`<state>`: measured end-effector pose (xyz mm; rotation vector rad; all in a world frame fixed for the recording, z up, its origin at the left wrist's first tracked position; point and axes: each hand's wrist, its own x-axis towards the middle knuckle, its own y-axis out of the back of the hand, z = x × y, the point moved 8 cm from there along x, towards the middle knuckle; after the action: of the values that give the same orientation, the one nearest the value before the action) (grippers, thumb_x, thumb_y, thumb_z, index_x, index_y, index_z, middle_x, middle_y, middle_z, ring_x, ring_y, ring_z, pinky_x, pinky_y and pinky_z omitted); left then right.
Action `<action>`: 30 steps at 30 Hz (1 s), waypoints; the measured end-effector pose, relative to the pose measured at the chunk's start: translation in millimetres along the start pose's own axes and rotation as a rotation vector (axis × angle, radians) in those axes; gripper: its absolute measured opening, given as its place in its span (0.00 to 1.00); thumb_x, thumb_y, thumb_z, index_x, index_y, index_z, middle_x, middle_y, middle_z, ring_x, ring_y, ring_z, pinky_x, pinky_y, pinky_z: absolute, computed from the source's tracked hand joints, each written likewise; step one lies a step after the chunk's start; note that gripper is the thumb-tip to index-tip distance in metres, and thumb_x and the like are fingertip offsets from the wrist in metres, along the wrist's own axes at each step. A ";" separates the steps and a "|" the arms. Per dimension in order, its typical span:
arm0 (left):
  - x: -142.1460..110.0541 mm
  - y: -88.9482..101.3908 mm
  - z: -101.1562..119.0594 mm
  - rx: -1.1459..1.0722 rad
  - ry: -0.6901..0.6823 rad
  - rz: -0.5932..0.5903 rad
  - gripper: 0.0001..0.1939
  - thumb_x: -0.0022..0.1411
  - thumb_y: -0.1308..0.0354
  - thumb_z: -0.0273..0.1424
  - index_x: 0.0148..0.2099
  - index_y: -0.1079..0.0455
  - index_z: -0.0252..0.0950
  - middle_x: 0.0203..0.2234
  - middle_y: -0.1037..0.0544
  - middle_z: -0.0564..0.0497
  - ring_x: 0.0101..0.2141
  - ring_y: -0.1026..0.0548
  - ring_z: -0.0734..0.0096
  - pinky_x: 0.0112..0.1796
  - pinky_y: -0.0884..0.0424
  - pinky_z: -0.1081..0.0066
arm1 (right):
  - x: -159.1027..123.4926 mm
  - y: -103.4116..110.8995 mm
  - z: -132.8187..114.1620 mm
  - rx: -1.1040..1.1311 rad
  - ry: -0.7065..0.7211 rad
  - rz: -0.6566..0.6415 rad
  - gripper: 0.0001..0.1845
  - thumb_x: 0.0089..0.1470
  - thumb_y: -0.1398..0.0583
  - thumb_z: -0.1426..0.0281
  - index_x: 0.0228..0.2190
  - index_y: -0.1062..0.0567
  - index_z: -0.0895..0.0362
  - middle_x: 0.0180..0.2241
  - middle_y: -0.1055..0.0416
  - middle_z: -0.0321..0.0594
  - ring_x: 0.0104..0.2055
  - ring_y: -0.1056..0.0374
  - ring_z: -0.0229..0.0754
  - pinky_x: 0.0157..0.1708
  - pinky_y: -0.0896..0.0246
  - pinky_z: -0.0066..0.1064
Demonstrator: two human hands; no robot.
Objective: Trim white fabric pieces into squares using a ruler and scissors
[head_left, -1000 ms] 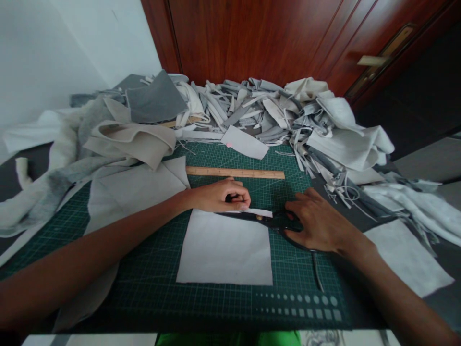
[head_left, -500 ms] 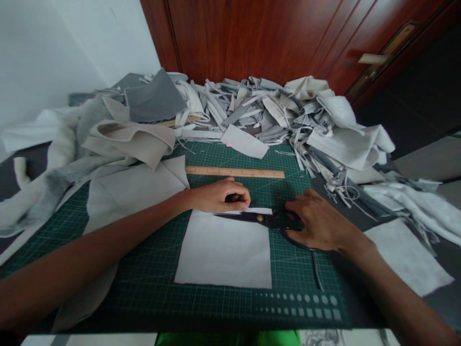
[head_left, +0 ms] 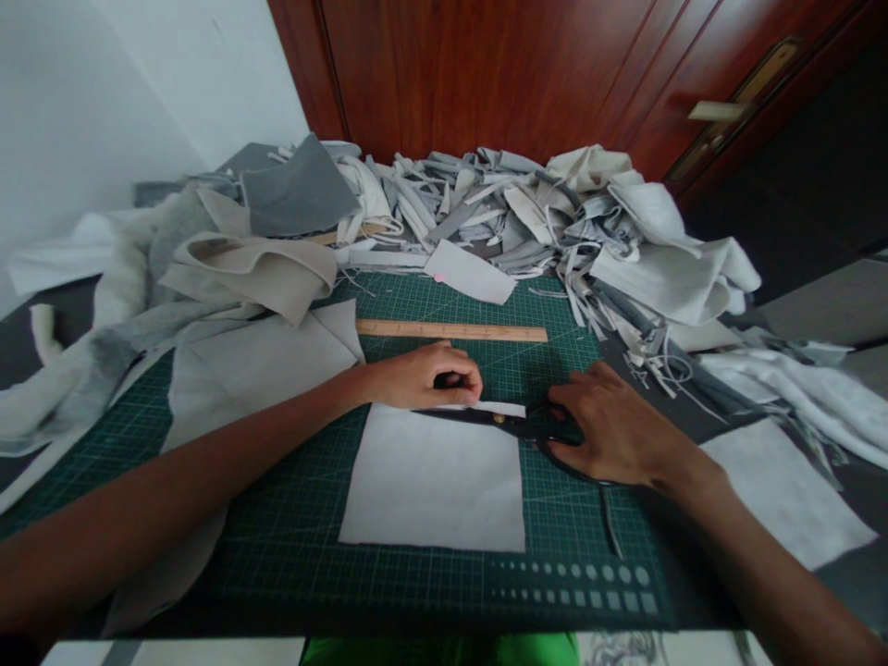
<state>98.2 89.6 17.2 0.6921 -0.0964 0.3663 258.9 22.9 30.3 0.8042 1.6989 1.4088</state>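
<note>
My right hand [head_left: 603, 421] is closed through the handles of black scissors [head_left: 517, 425]. Their blades lie along the top edge of a pale grey fabric square [head_left: 434, 481] on the green cutting mat [head_left: 291, 546]. A narrow strip [head_left: 503, 408] at that edge rests just above the blades and partly over the pivot screw. My left hand [head_left: 430, 375] pinches the strip from above, thumb and fingers together. The blade tips disappear beneath this hand, so I cannot tell where the cut ends.
A wooden ruler [head_left: 450, 330] lies beyond my hands. Heaped fabric scraps [head_left: 478, 199] line the back, before a wooden door [head_left: 486, 74]. Folded beige cloth [head_left: 256, 268] sits at left, a white piece [head_left: 791, 490] at right. A thin grey strip [head_left: 610, 523] lies near my right wrist.
The scissor blades look closer together, and the strip's right end has shifted slightly down over the pivot screw. Both hands stay almost in place.
</note>
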 end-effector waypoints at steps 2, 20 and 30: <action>0.0 -0.1 0.5 -0.007 -0.003 -0.003 0.08 0.71 0.40 0.35 0.40 0.24 0.37 0.32 0.21 0.52 0.31 0.29 0.72 0.39 0.38 0.67 | -0.1 0.1 -0.5 0.001 -0.003 0.001 0.12 0.54 0.38 0.60 0.27 0.32 0.53 0.28 0.25 0.41 0.35 0.33 0.49 0.45 0.47 0.43; -0.4 -2.6 -3.7 0.058 -0.013 0.018 0.07 0.71 0.40 0.34 0.40 0.25 0.37 0.32 0.21 0.52 0.32 0.28 0.71 0.41 0.37 0.68 | 0.9 -1.9 -2.7 -0.003 -0.027 -0.005 0.13 0.53 0.38 0.59 0.28 0.31 0.54 0.29 0.25 0.41 0.36 0.31 0.49 0.46 0.48 0.42; 0.3 -3.4 -0.4 0.049 -0.037 0.005 0.05 0.72 0.40 0.31 0.40 0.26 0.38 0.34 0.20 0.52 0.36 0.26 0.70 0.44 0.37 0.68 | 1.9 -1.8 -1.4 0.018 -0.027 0.009 0.13 0.53 0.38 0.59 0.27 0.31 0.54 0.27 0.26 0.40 0.33 0.33 0.48 0.45 0.48 0.42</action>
<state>99.7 87.5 14.9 0.7477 -0.1247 0.3618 256.7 23.5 28.3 0.8378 1.6921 1.3842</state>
